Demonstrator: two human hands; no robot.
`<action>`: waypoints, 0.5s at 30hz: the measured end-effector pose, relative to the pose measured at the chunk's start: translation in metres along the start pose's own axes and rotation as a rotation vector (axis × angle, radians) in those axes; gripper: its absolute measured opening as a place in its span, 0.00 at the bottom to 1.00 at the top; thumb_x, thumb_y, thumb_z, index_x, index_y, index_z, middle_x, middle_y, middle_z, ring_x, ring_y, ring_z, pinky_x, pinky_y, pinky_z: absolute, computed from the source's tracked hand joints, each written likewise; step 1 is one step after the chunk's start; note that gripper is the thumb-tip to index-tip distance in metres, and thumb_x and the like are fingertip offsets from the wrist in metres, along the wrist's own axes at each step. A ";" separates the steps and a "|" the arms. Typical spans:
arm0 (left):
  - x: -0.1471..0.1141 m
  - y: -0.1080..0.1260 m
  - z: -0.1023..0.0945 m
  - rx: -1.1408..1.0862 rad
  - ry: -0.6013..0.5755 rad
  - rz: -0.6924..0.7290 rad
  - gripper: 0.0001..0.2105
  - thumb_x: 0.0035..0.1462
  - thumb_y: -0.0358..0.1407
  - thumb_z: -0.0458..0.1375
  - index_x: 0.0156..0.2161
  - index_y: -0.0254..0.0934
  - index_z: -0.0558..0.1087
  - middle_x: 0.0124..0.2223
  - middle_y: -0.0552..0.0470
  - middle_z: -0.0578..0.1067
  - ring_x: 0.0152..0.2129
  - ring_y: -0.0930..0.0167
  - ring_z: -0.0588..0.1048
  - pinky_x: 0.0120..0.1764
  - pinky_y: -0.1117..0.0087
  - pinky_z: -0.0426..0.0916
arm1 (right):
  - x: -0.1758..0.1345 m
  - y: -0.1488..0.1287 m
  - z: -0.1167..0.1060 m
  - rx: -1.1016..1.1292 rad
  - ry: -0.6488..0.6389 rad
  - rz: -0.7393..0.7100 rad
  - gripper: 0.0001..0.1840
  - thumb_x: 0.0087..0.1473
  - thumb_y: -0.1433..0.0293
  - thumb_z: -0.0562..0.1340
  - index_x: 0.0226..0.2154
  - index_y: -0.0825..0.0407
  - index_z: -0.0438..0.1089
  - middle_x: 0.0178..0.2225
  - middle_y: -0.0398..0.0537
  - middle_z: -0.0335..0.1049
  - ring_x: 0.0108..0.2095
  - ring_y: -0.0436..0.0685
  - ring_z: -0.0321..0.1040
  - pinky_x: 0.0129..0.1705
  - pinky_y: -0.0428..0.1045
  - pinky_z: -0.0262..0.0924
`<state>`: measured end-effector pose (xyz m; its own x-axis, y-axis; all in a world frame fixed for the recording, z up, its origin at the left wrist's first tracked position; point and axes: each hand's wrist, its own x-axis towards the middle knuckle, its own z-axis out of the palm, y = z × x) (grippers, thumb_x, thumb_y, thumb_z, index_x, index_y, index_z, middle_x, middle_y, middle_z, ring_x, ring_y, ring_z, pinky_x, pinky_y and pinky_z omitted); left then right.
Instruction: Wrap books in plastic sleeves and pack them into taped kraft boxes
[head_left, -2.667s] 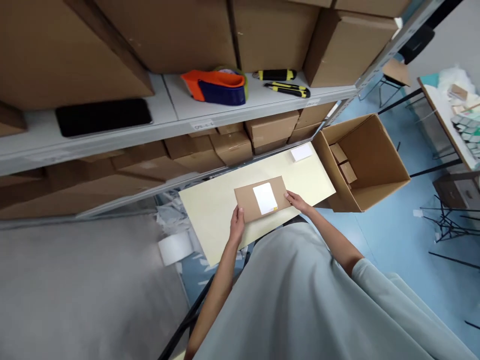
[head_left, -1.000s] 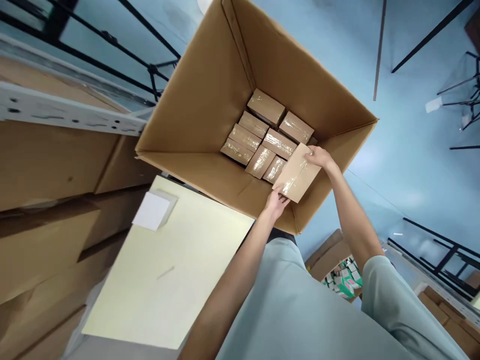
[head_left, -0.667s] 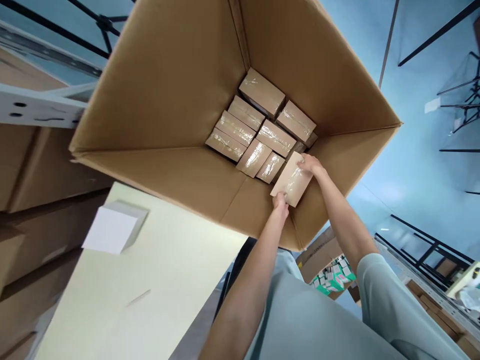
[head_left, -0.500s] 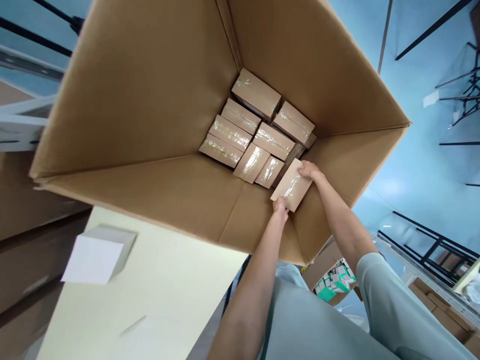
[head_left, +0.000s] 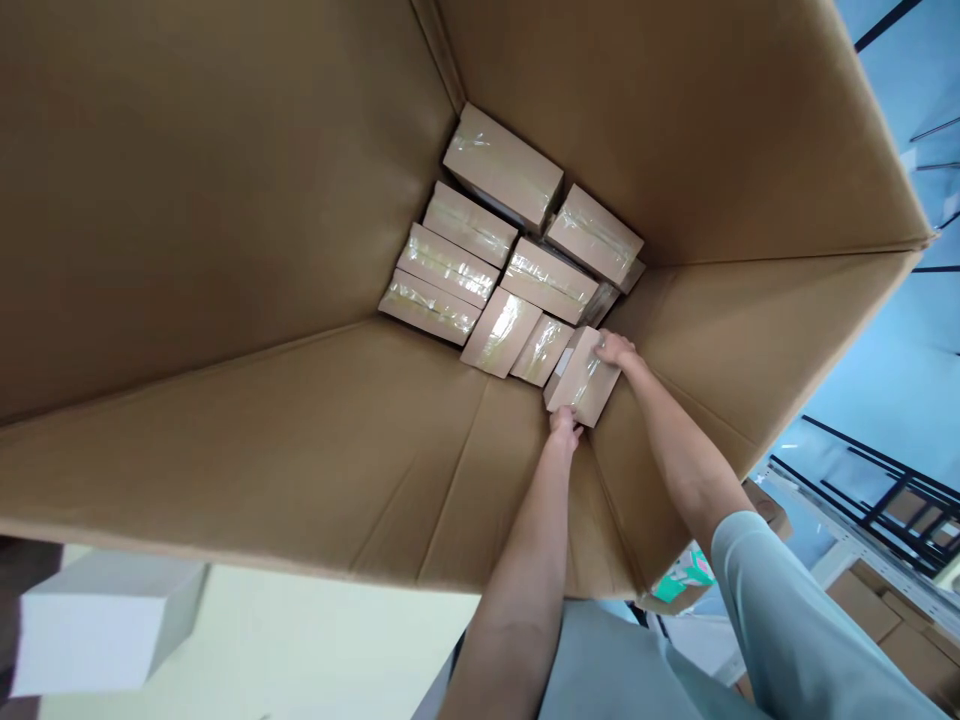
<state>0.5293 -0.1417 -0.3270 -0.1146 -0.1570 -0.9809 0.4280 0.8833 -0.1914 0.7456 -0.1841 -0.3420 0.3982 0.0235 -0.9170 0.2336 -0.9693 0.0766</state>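
Deep inside a large open cardboard carton, both my hands grip one small taped cardboard box by its opposite ends. My left hand is closed on the near end, and my right hand is closed on the far end. The held box is in the carton's near right corner, beside a narrow taped box. Several more taped boxes lie on the carton floor, among them a wide box at the far corner and a box near the front wall. Whether the held box touches the floor is hidden.
The carton's tall walls surround my forearms. A pale table bearing a white block-shaped object stands at the lower left. Below the right rim is a container with green and white packets. A black metal frame stands at the right.
My hands have lowered the small box deeper into the corner, and its side with a white label now shows. My view has moved closer over the carton.
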 end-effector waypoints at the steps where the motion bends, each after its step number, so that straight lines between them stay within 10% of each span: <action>1: -0.001 0.000 0.001 0.009 0.038 -0.029 0.19 0.51 0.35 0.65 0.50 0.41 0.73 0.50 0.41 0.79 0.53 0.57 0.79 0.59 0.49 0.72 | 0.002 0.001 0.001 0.003 -0.005 0.005 0.33 0.68 0.58 0.60 0.71 0.47 0.63 0.68 0.61 0.69 0.68 0.73 0.66 0.68 0.66 0.61; 8: -0.035 0.013 0.015 0.050 0.116 -0.076 0.18 0.55 0.35 0.65 0.51 0.40 0.72 0.62 0.35 0.74 0.64 0.52 0.71 0.60 0.49 0.71 | -0.028 -0.001 0.013 0.023 -0.009 0.061 0.38 0.69 0.60 0.60 0.75 0.56 0.55 0.75 0.67 0.55 0.75 0.70 0.52 0.74 0.64 0.52; 15: -0.122 0.032 0.017 0.020 -0.031 0.113 0.08 0.60 0.33 0.63 0.44 0.40 0.72 0.52 0.40 0.79 0.61 0.54 0.73 0.58 0.52 0.72 | -0.113 -0.016 -0.002 0.009 -0.029 0.028 0.27 0.68 0.66 0.61 0.65 0.58 0.73 0.67 0.67 0.69 0.70 0.70 0.64 0.68 0.59 0.61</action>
<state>0.5723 -0.1020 -0.2145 -0.0365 -0.0706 -0.9968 0.4546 0.8871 -0.0794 0.6984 -0.1704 -0.2387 0.3785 -0.0111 -0.9255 0.2141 -0.9718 0.0993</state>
